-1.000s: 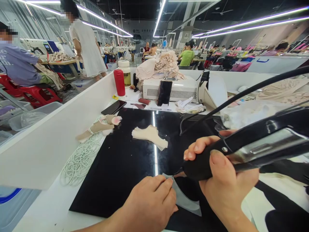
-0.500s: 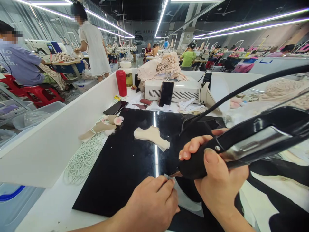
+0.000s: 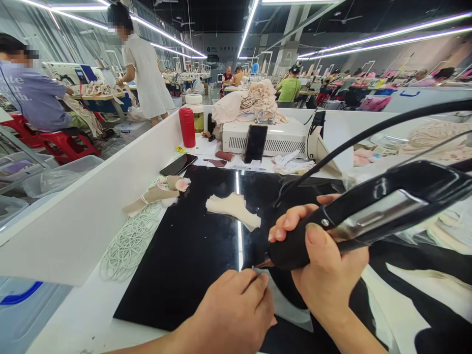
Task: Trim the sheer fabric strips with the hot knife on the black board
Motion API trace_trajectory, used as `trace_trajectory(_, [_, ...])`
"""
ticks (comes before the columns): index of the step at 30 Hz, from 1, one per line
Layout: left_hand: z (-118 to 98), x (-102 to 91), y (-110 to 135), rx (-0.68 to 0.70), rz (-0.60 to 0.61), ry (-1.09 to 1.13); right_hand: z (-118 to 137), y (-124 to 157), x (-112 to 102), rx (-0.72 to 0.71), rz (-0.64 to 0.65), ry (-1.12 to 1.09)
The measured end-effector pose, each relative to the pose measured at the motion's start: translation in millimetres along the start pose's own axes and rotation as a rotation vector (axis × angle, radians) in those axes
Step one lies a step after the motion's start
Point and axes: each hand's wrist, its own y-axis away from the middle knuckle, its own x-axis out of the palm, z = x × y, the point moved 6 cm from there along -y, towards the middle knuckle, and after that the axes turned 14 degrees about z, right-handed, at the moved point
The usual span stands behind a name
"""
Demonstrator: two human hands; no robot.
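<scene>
My right hand [image 3: 328,265] is wrapped round a black corded hand tool [image 3: 368,206] with a silver lever and a thin coppery tip. That tip points down-left, right by the fingers of my left hand [image 3: 236,307]. My left hand is closed in a pinch at the top end of a sheer whitish-grey fabric piece [image 3: 289,305] on the glossy black board [image 3: 180,260]. Whether the tip touches the cloth is hidden by the fingers. Farther back on the board lies a small stack of cream fabric pieces [image 3: 234,209].
Left of the board are pale green elastic loops [image 3: 129,248] and a phone [image 3: 178,164]. Behind stand a red bottle [image 3: 187,128] and a white machine [image 3: 265,140] piled with fabric. The tool's black cord [image 3: 354,142] arches right. A white partition [image 3: 99,196] borders the left.
The tool and my right hand have shifted slightly left, towards my left hand. My left hand keeps its pinch on the fabric piece.
</scene>
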Motion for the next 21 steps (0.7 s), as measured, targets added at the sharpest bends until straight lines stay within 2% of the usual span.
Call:
trace_trajectory(5, [-1.1, 3.6, 0.3, 0.009, 0.062, -0.022, 7.2, -2.3, -5.8, 0.000, -0.005, 0.007])
trace_trajectory(8, [-1.1, 2.8, 0.5, 0.002, 0.034, -0.010, 18.3, 0.4, -16.9, -0.009, -0.066, 0.014])
trace_trajectory(14, [-0.4, -2.6, 1.5, -0.011, -0.007, 0.038, 43.1, 19.7, -34.0, 0.061, -0.085, 0.038])
trace_trajectory(21, [-1.0, -9.4, 2.3, 0.005, 0.039, 0.046, 64.2, 40.3, -53.5, 0.097, -0.125, 0.052])
